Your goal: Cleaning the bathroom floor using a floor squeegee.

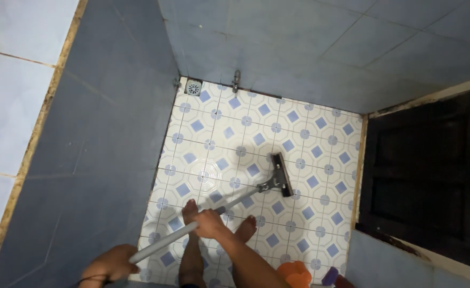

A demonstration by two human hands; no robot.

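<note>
A floor squeegee with a black blade and a long grey handle rests on the patterned blue-and-white tiled floor. My right hand grips the handle about midway, above my bare feet. My left hand holds the handle's upper end at the bottom left. The blade lies on the floor right of centre, angled toward the far wall.
Blue tiled walls close in the narrow floor on the left and far side. A round floor drain and a small tap sit in the far corner. A dark wooden door stands at right. An orange container and a purple object sit near my feet.
</note>
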